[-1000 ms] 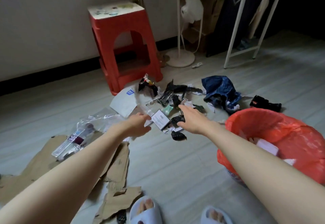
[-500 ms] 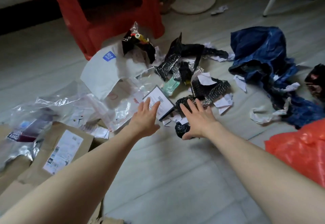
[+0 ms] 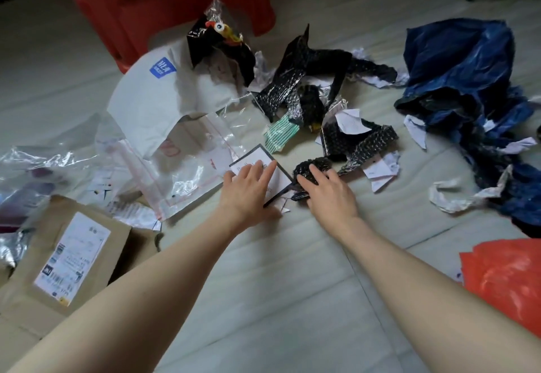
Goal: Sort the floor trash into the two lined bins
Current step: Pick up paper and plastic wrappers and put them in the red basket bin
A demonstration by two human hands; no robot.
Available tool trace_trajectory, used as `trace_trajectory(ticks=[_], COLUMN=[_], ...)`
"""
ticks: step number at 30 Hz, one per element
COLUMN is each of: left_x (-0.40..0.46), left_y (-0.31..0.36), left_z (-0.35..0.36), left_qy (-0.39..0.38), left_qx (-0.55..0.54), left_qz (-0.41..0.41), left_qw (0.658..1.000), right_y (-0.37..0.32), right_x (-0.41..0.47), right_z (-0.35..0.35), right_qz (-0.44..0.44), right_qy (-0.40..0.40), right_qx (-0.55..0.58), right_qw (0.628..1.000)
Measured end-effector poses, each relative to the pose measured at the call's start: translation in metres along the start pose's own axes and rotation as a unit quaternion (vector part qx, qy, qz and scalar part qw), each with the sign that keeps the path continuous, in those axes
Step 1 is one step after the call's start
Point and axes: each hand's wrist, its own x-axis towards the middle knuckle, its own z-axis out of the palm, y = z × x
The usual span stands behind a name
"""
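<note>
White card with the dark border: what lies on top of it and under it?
The left hand rests on the white card. Its left edge overlaps clear plastic bags; anything beneath its middle is hidden.

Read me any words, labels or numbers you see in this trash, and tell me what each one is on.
No text here reads clearly.
White mailer: blue square logo, white characters too blurred.
Cardboard box: shipping label, print and barcodes too small.
Clear bag: red marks, unreadable.
White card under left hand: faint print, unreadable.
</note>
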Motion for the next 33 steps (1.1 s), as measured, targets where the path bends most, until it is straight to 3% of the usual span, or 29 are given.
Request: trace_trajectory(ticks=[2,6,8,14,17,19,23,27,33], left_x=[-0.008,-0.031,-0.043,-0.085,-0.103,-0.112,-0.135,-0.171,-0.218], left_y=[0.003,0.009,0.011,0.009,0.012,0.018,0.034,0.061,0.113], left_z=[0.007,0.018,0.022,0.001,-0.033,-0.062,-0.13,-0.196,-0.268], left_qy=[0.012,0.006,-0.003,0.024,0.085,0.123,0.21,0.28,0.336], left_qx=[0.03,0.046,0.029,-0.012,-0.038,-0.114,-0.29,-0.381,-0.404], left_qz=[0.003,-0.001,0.013,0.043,0.003,-0.041,-0.057,-0.027,0.024], left_qw=[0.999,0.999,0.999,0.999,0.996,0.985,0.932,0.881,0.85], right_y=[-0.001,-0.002,-0.01,-0.018,-0.023,-0.025,-0.021,-0.012,0.005], right_x=[-0.004,-0.027,-0.046,-0.088,-0.101,-0.112,-0.137,-0.179,-0.267], right_z=[0.004,0.015,0.007,-0.024,-0.061,-0.095,-0.167,-0.248,-0.339], right_qz=[-0.021,-0.03,-0.032,0.066,0.099,0.135,0.169,0.158,0.125], right_qy=[0.066,0.054,0.003,-0.03,0.034,0.087,0.18,0.261,0.398], right_qx=[-0.001,-0.028,-0.008,0.089,0.172,0.244,0.351,0.367,0.348], right_qw=[0.998,0.998,0.999,0.993,0.979,0.956,0.903,0.878,0.84])
